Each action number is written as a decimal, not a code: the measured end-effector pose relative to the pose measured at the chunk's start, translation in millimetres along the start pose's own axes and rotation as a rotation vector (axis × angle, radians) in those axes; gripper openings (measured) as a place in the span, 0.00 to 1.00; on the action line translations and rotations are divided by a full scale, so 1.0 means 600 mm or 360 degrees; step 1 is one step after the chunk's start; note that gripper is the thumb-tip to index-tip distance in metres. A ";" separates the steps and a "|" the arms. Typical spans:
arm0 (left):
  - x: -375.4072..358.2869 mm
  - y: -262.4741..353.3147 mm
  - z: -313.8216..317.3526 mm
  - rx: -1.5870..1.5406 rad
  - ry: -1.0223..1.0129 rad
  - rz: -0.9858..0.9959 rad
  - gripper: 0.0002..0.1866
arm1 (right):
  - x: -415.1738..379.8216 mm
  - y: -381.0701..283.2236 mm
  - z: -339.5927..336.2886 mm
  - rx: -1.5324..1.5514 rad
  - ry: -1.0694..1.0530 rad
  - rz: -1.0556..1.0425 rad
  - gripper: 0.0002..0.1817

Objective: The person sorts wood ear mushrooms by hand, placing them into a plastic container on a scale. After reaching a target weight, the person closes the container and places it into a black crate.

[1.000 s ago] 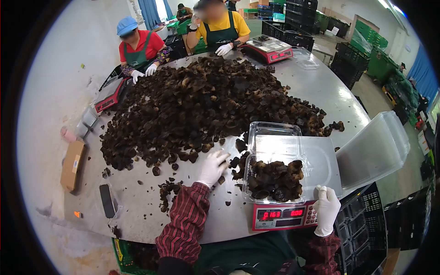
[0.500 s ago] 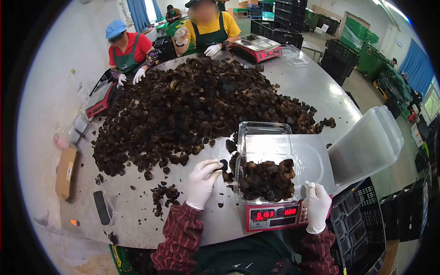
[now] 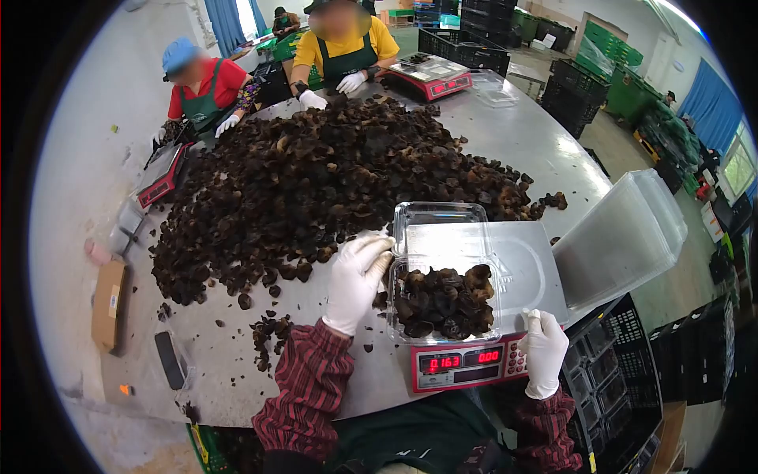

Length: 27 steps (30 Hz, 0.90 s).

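Already the clear plastic clamshell box [image 3: 442, 304], its hinged lid lying open behind it, sits on the red digital scale [image 3: 467, 365] and is nearly full of dark brown dried mushrooms [image 3: 442, 300]. The scale's red display shows digits, though they are too small to read with certainty. The left hand [image 3: 357, 280], in a white glove, rests at the box's left rim with fingers curled loosely; whether it pinches a piece cannot be told. The right hand [image 3: 543, 351], also gloved, lies on the scale's right corner, fingers closed lightly against the edge and holding nothing loose. The great heap of the same mushrooms [image 3: 332, 178] covers the round steel table [image 3: 545, 150] just beyond. Judging by the fill, the portion looks close to complete; the lid remains unclosed, and the heap is large.
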<state>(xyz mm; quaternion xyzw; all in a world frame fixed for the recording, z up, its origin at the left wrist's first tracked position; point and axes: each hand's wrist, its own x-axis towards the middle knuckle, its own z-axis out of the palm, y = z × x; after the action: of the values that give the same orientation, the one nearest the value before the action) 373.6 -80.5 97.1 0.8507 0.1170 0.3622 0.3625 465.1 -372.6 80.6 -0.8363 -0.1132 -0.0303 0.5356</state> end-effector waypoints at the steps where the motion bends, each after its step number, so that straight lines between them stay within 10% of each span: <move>1: 0.005 -0.009 -0.004 0.0038 0.0027 -0.0028 0.11 | 0.000 0.001 0.000 -0.0017 0.0012 -0.0063 0.11; 17: -0.181 -0.167 -0.034 0.0410 -0.0389 -0.0482 0.09 | 0.001 -0.016 0.010 0.0042 0.0006 0.0015 0.10; 27: -0.233 -0.130 -0.058 0.0372 -0.0070 -0.0492 0.06 | 0.040 -0.118 0.106 -0.0876 -0.0465 -0.1304 0.18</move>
<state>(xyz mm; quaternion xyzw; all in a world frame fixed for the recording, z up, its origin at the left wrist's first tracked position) 254.7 -71.0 -15.3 0.8666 0.2797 0.2675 0.3149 468.3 -282.9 120.5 -0.8289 -0.4929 -0.1492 0.2184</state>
